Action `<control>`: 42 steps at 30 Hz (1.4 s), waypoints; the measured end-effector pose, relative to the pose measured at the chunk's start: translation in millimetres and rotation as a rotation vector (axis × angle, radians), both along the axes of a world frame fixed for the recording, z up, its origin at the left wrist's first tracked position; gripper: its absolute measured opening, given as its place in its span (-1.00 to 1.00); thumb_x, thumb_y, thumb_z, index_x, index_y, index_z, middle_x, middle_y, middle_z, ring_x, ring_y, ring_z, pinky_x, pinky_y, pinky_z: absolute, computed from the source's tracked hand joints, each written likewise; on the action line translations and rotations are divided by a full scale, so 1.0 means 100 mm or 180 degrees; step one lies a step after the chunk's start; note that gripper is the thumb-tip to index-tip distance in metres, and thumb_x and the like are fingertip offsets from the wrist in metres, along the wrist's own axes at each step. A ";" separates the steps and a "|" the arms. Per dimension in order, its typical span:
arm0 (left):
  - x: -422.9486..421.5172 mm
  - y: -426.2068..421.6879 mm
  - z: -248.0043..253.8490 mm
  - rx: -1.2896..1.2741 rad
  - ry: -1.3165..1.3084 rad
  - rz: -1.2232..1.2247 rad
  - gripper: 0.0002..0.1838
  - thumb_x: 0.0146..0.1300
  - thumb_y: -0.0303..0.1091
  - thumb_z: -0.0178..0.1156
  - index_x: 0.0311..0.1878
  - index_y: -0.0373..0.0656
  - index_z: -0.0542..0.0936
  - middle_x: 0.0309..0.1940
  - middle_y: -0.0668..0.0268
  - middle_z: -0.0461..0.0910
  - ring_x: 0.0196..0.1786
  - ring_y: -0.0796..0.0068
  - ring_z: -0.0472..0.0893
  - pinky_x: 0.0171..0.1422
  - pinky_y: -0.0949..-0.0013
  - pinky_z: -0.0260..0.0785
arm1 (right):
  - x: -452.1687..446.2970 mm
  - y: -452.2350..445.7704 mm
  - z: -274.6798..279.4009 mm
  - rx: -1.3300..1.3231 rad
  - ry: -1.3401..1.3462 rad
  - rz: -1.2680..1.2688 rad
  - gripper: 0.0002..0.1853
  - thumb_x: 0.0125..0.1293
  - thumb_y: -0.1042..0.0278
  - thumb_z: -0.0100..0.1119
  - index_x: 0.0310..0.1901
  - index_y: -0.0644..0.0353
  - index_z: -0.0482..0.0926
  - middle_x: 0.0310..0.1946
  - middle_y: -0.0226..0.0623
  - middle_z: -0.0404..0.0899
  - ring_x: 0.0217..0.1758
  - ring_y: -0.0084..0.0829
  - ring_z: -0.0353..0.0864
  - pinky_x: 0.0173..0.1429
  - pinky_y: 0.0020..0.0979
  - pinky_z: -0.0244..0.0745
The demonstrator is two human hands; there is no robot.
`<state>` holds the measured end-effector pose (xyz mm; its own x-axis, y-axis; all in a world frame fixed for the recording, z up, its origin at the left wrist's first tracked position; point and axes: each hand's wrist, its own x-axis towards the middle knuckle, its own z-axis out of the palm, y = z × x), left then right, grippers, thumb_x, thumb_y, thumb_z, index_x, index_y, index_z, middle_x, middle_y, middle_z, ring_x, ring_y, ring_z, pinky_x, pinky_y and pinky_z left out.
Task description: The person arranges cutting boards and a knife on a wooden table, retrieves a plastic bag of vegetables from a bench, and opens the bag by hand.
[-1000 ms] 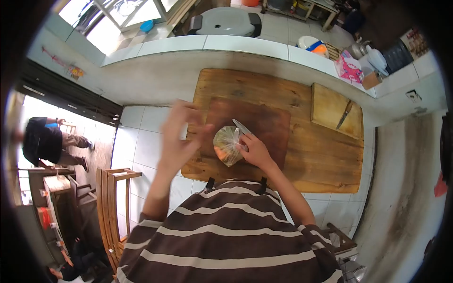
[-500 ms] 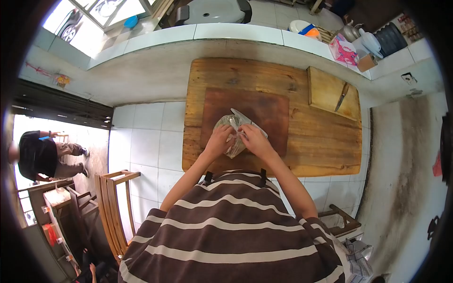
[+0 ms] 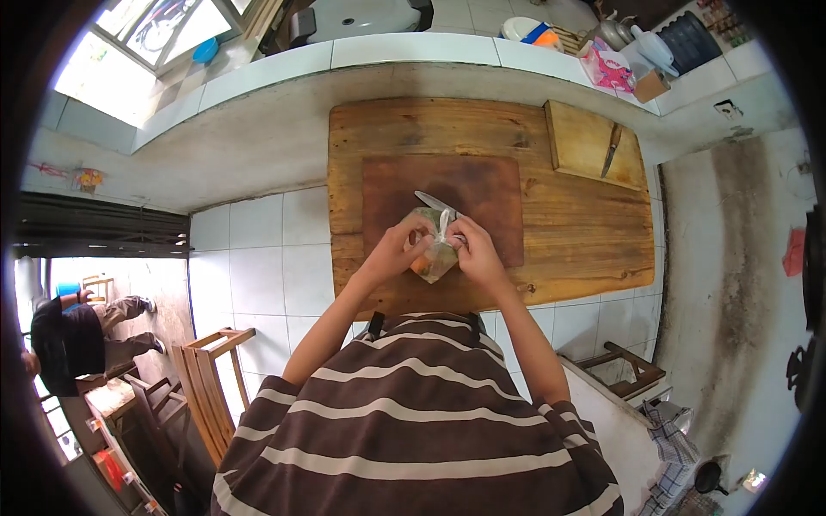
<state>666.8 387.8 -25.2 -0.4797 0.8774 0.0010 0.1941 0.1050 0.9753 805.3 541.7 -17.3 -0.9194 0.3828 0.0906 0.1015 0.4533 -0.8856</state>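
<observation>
A clear plastic bag [image 3: 439, 264] with greenish and orange contents, its kind not clear, sits between my hands at the near side of the reddish-brown board [image 3: 387, 185]. My left hand [image 3: 401, 248] pinches the bag's gathered top from the left. From the right, my right hand [image 3: 476, 251] has its fingers closed on the same knotted-looking neck, where a twisted end of plastic stands up. Just beyond the bag lies a knife [image 3: 434, 202], its pale blade pointing to the far left; its handle is hidden by the bag and my right hand.
The boards rest on a wooden table [image 3: 585, 245]. At its far right, a second knife [image 3: 612, 150] lies on a light cutting board [image 3: 572, 142]. Beyond is a tiled ledge [image 3: 413, 50] with a pink packet [image 3: 609, 69]. A wooden bench [image 3: 206, 378] and a person [image 3: 73, 335] are at left.
The bag has shifted toward me, uncovering more of the knife blade. My hands stay at its neck, fingers rearranged. The view has tilted slightly, and the person at left has moved.
</observation>
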 end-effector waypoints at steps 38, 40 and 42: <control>0.00 0.05 -0.18 0.0094 0.0553 -0.0134 -0.79 0.21 -0.48 0.30 -0.24 -0.28 0.44 -0.35 0.19 0.39 -0.32 0.22 0.46 -0.20 0.24 0.35 | 0.06 -0.14 0.14 -0.0172 -0.0515 -0.0262 -0.81 0.26 0.45 0.23 -0.12 0.22 0.50 -0.24 -0.19 0.49 -0.27 -0.16 0.57 -0.19 -0.24 0.48; -0.01 0.05 -0.17 0.0094 0.0489 -0.0084 -0.80 0.22 -0.47 0.31 -0.24 -0.30 0.45 -0.34 0.20 0.40 -0.32 0.27 0.47 -0.18 0.27 0.36 | 0.04 -0.12 0.14 -0.0458 -0.0557 -0.0247 -0.81 0.27 0.44 0.24 -0.11 0.24 0.51 -0.27 -0.18 0.53 -0.29 -0.22 0.58 -0.20 -0.28 0.48; -0.03 0.05 -0.15 0.0118 0.0485 -0.0030 -0.80 0.22 -0.48 0.31 -0.24 -0.31 0.47 -0.32 0.20 0.41 -0.32 0.28 0.48 -0.17 0.27 0.38 | 0.02 -0.10 0.09 -0.0544 -0.0554 -0.0269 -0.80 0.28 0.44 0.24 -0.09 0.26 0.53 -0.31 -0.16 0.55 -0.32 -0.28 0.58 -0.23 -0.33 0.47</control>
<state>664.0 392.9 -40.2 -0.4634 0.8798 0.1056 0.3408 0.0669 0.9378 807.7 532.2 -8.4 -0.8796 0.4551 -0.1388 0.2902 0.2819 -0.9145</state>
